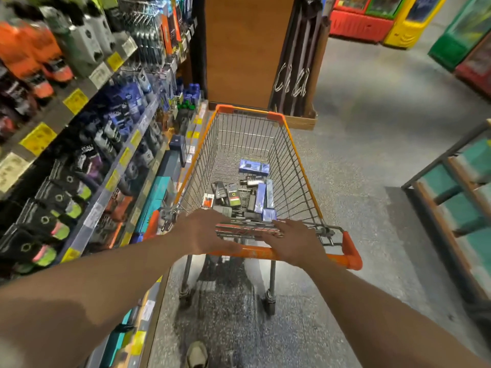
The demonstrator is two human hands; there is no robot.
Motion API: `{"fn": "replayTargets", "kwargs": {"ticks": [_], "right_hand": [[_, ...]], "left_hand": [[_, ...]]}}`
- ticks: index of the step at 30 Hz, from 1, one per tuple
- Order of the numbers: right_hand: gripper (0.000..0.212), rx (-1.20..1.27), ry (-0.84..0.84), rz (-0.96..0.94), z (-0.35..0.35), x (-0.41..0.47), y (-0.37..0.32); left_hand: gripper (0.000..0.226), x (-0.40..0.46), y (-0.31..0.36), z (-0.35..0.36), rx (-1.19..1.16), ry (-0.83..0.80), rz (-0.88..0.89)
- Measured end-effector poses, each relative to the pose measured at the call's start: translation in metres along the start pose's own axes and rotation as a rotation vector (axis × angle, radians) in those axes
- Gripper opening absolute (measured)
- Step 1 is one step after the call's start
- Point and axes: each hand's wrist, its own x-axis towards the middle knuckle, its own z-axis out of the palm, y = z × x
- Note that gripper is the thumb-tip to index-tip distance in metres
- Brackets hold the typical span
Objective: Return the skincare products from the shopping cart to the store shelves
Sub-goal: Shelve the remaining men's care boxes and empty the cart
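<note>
An orange-rimmed wire shopping cart (292, 144) stands in the aisle in front of me. Several skincare products (240, 199) lie in its basket: blue boxes, dark bottles and tubes. My left hand (204, 231) lies over the orange handle (342, 257), thumb along the bar. Its fingers curl down over the folded child-seat flap (247, 229) and are hidden. My right hand (293, 241) rests on the handle with straight fingers reaching onto the flap. The store shelves (87, 144) run along the left, packed with bottles and boxes, close beside the cart.
A brown panel (247, 49) stands just past the cart's front. Coloured coolers (385, 19) stand at the back right. A wooden-framed rack (457, 197) is at the right. Grey floor lies between the cart and the rack. My shoe (196, 354) shows below.
</note>
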Motion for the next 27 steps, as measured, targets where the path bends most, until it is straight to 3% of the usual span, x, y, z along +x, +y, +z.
{"fn": "replayTargets", "kwargs": {"ticks": [7,13,18,23,27], "right_hand": [[0.084,-0.043,-0.008,-0.027,-0.01,0.019,0.0],[0.093,-0.015,-0.029,0.0,-0.015,0.018,0.0],[0.083,-0.004,-0.049,-0.001,-0.016,0.016,0.001],[0.067,0.041,-0.031,0.026,-0.016,0.022,0.003],[0.058,0.112,0.003,0.048,-0.023,0.051,0.004]], "left_hand": [[0.115,0.016,-0.001,-0.014,0.005,-0.024,-0.024],[0.136,0.017,0.0,-0.014,0.0,-0.039,0.01],[0.121,0.013,0.0,-0.013,-0.123,-0.011,0.018],[0.108,0.02,0.003,-0.013,-0.092,-0.052,-0.003],[0.083,0.048,-0.006,-0.013,-0.212,0.06,-0.076]]}}
